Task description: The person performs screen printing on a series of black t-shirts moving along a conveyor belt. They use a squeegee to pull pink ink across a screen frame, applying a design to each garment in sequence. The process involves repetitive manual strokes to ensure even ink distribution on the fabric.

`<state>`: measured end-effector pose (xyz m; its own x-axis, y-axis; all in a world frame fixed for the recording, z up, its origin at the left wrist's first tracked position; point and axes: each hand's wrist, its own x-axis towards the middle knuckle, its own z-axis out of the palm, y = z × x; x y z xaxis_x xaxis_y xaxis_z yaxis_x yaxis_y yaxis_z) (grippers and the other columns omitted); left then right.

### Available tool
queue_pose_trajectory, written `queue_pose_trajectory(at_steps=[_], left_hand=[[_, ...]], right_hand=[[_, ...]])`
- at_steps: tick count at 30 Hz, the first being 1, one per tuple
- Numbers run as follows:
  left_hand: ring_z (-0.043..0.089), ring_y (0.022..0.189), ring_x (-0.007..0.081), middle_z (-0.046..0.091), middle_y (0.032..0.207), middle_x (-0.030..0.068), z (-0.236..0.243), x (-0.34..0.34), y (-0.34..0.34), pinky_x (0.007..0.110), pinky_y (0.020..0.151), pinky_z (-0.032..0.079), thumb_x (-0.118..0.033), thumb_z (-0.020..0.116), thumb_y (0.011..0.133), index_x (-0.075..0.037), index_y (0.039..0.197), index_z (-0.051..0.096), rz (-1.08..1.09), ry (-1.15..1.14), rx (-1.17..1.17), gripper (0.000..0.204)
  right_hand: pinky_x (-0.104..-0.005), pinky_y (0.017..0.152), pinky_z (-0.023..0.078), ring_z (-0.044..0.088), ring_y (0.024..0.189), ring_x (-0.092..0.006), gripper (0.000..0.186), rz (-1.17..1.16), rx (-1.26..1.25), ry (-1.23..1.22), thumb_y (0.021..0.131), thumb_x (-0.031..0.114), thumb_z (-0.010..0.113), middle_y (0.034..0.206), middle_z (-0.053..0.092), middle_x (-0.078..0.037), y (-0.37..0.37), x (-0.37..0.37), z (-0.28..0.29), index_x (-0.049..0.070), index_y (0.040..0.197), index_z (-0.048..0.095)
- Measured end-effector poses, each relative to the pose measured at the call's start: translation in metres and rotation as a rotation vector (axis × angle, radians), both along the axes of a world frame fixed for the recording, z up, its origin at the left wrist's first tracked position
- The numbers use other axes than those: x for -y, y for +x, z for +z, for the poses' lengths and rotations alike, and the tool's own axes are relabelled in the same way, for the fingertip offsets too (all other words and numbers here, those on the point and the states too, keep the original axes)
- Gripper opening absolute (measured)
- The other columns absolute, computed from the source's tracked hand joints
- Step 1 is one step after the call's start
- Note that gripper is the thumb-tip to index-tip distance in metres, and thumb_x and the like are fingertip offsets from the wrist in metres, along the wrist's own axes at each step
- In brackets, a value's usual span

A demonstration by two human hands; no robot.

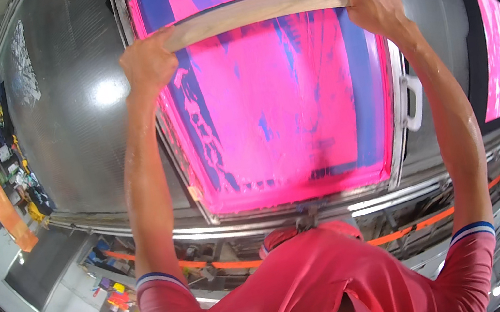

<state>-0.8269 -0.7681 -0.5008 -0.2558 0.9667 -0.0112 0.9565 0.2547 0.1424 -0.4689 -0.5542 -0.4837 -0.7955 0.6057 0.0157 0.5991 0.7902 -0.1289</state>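
Note:
A long wooden-handled squeegee [259, 10] lies crosswise over a framed printing screen [365, 103], toward its far end. My left hand [150, 65] is closed around the squeegee's left end, and my right hand [370, 2] grips the right end. Both arms are stretched forward. Bright pink ink [255, 109] covers much of the blue mesh, streaked and uneven, with a thick band along the near edge. The squeegee's blade edge is hidden beneath the wood.
On the right, a black fabric piece with a pink printed panel [495, 55] lies on the grey table [78, 138]. A white handle [413, 103] sticks out from the frame's right side. Metal rails [261, 223] run along the near edge. Cluttered shelving [5, 157] stands at far left.

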Motion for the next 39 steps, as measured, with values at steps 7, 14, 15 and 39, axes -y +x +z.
queue_pose_trajectory(at_steps=[7,14,15,39], left_hand=[[0.072,0.087,0.0323,0.073,0.112,0.0078,0.007,0.114,0.064,0.044,0.077,0.058,-0.008,0.063,0.070,-0.019,0.113,0.076,-0.021,0.039,0.070,0.046],[0.071,0.103,0.0278,0.072,0.119,0.0073,0.011,0.236,0.139,0.042,0.083,0.058,-0.005,0.064,0.068,-0.015,0.115,0.073,-0.021,-0.051,0.089,0.049],[0.070,0.105,0.0278,0.072,0.120,0.0080,0.004,0.258,0.145,0.042,0.084,0.058,-0.005,0.063,0.068,-0.013,0.116,0.073,-0.046,0.010,0.101,0.050],[0.071,0.079,0.0374,0.072,0.082,0.0184,0.027,0.251,0.285,0.051,0.070,0.055,-0.018,0.069,0.074,-0.014,0.091,0.078,-0.081,-0.202,0.184,0.019]], right_hand=[[-0.0409,0.075,0.059,0.067,0.096,-0.0250,0.030,-0.024,0.027,-0.044,0.077,0.003,0.061,0.096,0.065,-0.006,0.063,0.118,0.006,0.009,0.103,0.072],[-0.0412,0.077,0.057,0.066,0.096,-0.0273,0.026,-0.028,0.017,-0.131,0.076,0.007,0.063,0.096,0.064,-0.008,0.140,0.240,0.013,0.010,0.102,0.069],[-0.0415,0.077,0.057,0.066,0.096,-0.0278,0.025,-0.028,-0.003,-0.142,0.076,0.007,0.063,0.096,0.064,-0.008,0.150,0.256,0.015,0.009,0.100,0.069],[-0.0448,0.099,0.050,0.064,0.117,-0.0371,0.049,-0.442,-0.418,-0.417,0.090,0.034,0.068,0.125,0.067,-0.022,0.191,0.241,0.050,0.005,0.130,0.065]])
